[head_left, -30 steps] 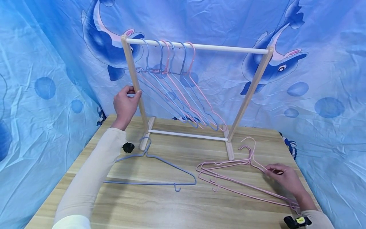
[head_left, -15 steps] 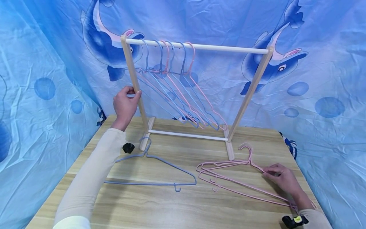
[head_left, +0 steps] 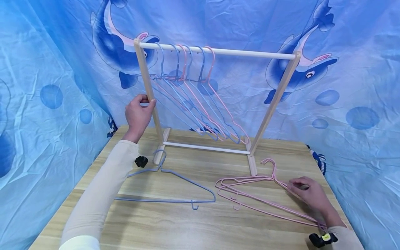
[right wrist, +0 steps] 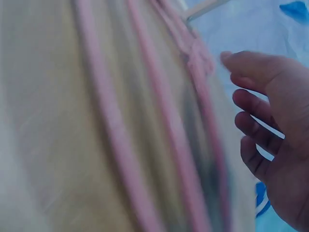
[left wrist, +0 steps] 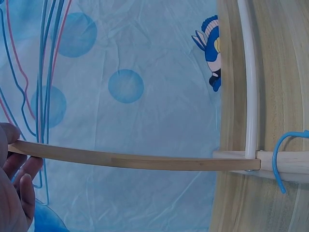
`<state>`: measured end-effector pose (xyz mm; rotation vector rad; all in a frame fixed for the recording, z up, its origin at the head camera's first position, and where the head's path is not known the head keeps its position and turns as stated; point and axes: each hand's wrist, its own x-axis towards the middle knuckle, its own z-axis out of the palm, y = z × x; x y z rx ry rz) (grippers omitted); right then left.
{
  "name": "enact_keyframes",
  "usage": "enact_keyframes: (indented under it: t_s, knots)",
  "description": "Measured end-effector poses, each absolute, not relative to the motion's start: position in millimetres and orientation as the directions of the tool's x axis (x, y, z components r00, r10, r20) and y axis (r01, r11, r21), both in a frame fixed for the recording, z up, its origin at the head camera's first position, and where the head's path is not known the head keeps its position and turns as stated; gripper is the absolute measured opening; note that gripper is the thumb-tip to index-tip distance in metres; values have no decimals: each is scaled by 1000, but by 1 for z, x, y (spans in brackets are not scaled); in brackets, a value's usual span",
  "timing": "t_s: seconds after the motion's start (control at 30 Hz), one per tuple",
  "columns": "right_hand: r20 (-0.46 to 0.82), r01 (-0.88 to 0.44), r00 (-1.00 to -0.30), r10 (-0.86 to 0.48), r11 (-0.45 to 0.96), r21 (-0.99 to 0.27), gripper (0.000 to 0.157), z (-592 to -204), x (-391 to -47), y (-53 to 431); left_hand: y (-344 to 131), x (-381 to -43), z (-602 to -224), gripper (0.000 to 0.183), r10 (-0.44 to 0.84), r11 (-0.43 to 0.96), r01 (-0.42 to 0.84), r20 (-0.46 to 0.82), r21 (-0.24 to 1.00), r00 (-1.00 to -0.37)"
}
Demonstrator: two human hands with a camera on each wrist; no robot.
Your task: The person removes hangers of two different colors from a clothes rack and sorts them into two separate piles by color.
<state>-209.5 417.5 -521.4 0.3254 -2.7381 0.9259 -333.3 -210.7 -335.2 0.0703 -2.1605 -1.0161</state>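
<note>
In the head view my left hand point(head_left: 137, 114) grips the left wooden upright of a small clothes rack point(head_left: 146, 71) between thumb and fingers. The left wrist view shows the fingers around that wooden upright point(left wrist: 120, 160). Near the right shoulder of a pair of pink hangers point(head_left: 250, 198) that lie almost on top of each other is my right hand point(head_left: 309, 195). Its fingers point(right wrist: 256, 128) are loosely bent with nothing between them, and in the right wrist view they stand apart from the pink wires. A blue hanger point(head_left: 187, 180) lies on the table at left, partly hidden by my left sleeve.
Several blue and pink hangers point(head_left: 208, 91) hang from the left half of the rack's white top rail point(head_left: 250, 52). The rack's feet point(head_left: 252, 166) stand on the wooden table point(head_left: 193, 229). A blue dolphin-print curtain point(head_left: 359, 69) surrounds the table behind and at both sides.
The upper pink hanger has come down onto the other, so their hooks now lie together. My right hand has let go of it. My left hand has kept its grip on the upright.
</note>
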Motion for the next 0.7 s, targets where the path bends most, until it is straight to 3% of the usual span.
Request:
enact_keyframes:
  t_s: [0.4,0.57,0.7]
  knots:
    - [346,-289,-935,-82,740,-607,32,-441,-234,356,-211,-335,-338,34,-333,688,249,601,682,-726]
    - [256,-214,-967,-18,603,-769,50,-404,-242,323,-211,-336,-339,32,-334,687,253,605,681,-723]
    - [216,-209,-976,-36,447,-870,56,-376,-252,293,-211,-338,-340,32,-337,689,252,608,680,-719]
